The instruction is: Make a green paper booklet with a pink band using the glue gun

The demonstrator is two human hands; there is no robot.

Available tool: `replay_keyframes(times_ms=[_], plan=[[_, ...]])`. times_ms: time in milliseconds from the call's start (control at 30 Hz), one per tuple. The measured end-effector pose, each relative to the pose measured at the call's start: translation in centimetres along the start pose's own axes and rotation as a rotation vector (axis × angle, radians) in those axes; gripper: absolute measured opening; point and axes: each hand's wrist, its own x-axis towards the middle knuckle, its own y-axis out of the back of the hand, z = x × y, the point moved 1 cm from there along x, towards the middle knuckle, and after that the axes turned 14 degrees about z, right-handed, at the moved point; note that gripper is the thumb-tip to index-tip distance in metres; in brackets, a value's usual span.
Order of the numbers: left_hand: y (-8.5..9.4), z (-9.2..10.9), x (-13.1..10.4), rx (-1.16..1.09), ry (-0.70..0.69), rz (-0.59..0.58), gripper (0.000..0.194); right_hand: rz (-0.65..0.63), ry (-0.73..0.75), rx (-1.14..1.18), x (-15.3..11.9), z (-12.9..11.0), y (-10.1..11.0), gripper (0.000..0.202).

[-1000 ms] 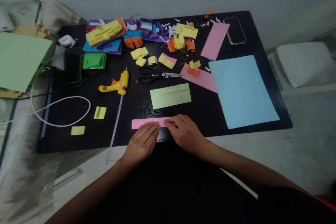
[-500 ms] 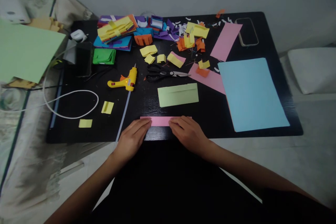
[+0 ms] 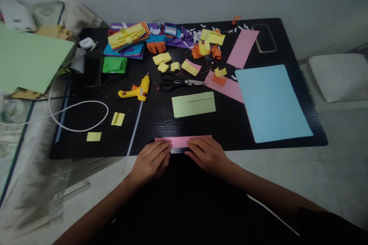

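Observation:
A narrow folded strip of pink paper [image 3: 179, 142] lies lengthwise at the table's near edge. My left hand [image 3: 152, 157] has its fingers together on the strip's left part, and my right hand [image 3: 208, 157] pinches it toward the right end. Both thumbs are low at the strip's near side, partly hidden. Just beyond the strip is a folded light-green paper [image 3: 194, 105]. Past that lie black-handled scissors [image 3: 181, 82], blades to the right. To the left, a yellow glue gun [image 3: 138, 89] rests with a long glue stick [image 3: 133, 132] trailing from it.
Light-blue sheets [image 3: 273, 103] are stacked on the right of the black table [image 3: 161, 122]. Pink sheets [image 3: 243, 49], paper scraps [image 3: 204, 46] and bundled coloured paper [image 3: 128, 38] lie at the back. A white cable [image 3: 107, 109] loops at left, near small yellow pieces [image 3: 94, 136].
Both hands and the pink strip have come closer to the table's near edge. My left hand sits further right along the strip. The camera view has shifted slightly.

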Motion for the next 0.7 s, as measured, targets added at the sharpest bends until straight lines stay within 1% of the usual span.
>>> replay_keyframes(times_ms=[100,233,367,500,700], plan=[[-0.2,0.5,-0.8,-0.011,-0.003,0.033,0.034,0.012,-0.01,0.026,-1.4,-0.1,0.1,0.018],[-0.2,0.6,-1.8,-0.013,0.001,0.012,0.03,0.009,0.009,0.01,-2.7,-0.2,0.2,0.022],[-0.1,0.4,-2.0,-0.004,-0.012,0.005,0.033,0.066,0.009,0.007,-2.8,-0.5,0.1,0.022],[-0.3,0.4,-1.6,0.017,-0.043,0.029,0.03,0.103,-0.002,0.017,-2.6,-0.7,-0.1,0.022],[-1.0,1.1,-1.3,0.007,-0.059,0.078,0.029,0.178,0.023,0.039,-2.9,-0.7,-0.5,0.023]])
